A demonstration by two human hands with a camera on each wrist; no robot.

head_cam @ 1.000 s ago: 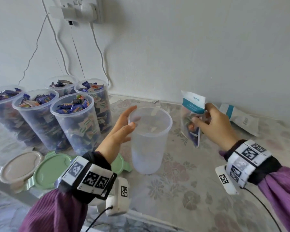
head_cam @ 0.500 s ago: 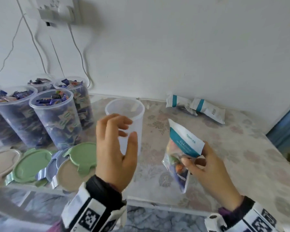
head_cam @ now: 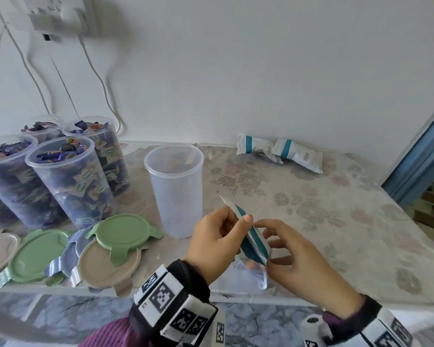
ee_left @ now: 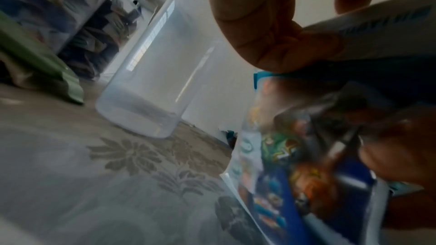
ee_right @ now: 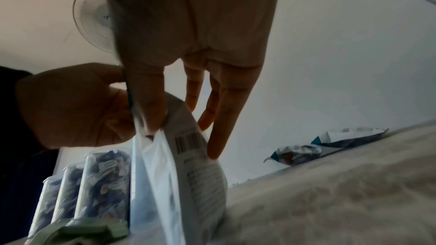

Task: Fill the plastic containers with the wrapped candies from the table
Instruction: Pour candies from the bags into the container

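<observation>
A white and teal candy bag (head_cam: pixel 252 244) (ee_left: pixel 306 165) (ee_right: pixel 179 183) hangs near the table's front edge, coloured wrapped candies showing through its clear lower part. My left hand (head_cam: pixel 218 236) pinches its top edge from the left. My right hand (head_cam: pixel 286 249) pinches the top from the right, with the other fingers (ee_right: pixel 219 118) lying along the bag's back. An empty clear plastic container (head_cam: pixel 174 189) (ee_left: pixel 153 66) stands upright just behind the hands. Several clear containers full of candies (head_cam: pixel 68 179) (ee_right: pixel 94 183) stand at the left.
Green, beige and blue lids (head_cam: pixel 120 234) lie overlapped at the front left. Two more white and teal bags (head_cam: pixel 281 151) (ee_right: pixel 318 142) lie by the back wall. Cables hang from a wall socket (head_cam: pixel 58 18). The floral tablecloth (head_cam: pixel 323 209) spreads to the right.
My left hand left the empty container's rim and came to the bag's top. My right hand brought the bag down toward the table's front edge. Both hands now hold it.
</observation>
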